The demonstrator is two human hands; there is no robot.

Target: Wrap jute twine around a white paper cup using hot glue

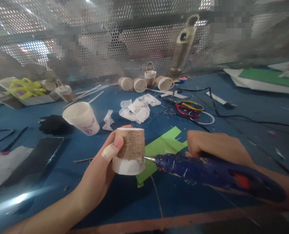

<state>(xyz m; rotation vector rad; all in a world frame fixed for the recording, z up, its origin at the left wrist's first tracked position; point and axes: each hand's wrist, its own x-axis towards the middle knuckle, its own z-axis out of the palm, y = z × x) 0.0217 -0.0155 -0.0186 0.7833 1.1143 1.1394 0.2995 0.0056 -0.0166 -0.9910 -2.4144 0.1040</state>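
Cup: white cup (129,166), up in the L grip (102,165) over the desk (120,201); wide end down, tapered, smooth bare band below the wrap.
Twine wrap: brown twine (133,143), coarse & fibrous, in tight parallel rows; rows best kept level, no gaps.
Nozzle: metal nozzle (149,158), slim cone, tip at the wrap's lower edge; whether it actually touches is too small to tell.
Glue: small dabs prob. best, tucked under the lowest row; excess would likely ooze onto the bare band & show.
L grip: closed round the cup, thumb on the twine w/ a pale strip (109,152) on it; better to turn the cup than swing the gun, fingers clear of the tip.
R grip (212,146): wrapped round the blue glue gun (195,174), hard plastic w/ pale smears; near level, which suits a low, steady approach.
Underneath: flat, matte green paper (162,143) w/ a notched end; a thin loose strand (156,191) nearby.
Lace: crumpled white lace (137,112), soft, sheer; smaller scrap (108,121) to its L.
Stack: nested paper cups (82,117), tilted, thin-walled.
Back row: twine-wrapped cups (139,85), one upright w/ a looped handle (150,66).
Behind: perforated metal screen (134,42), rigid, grey.
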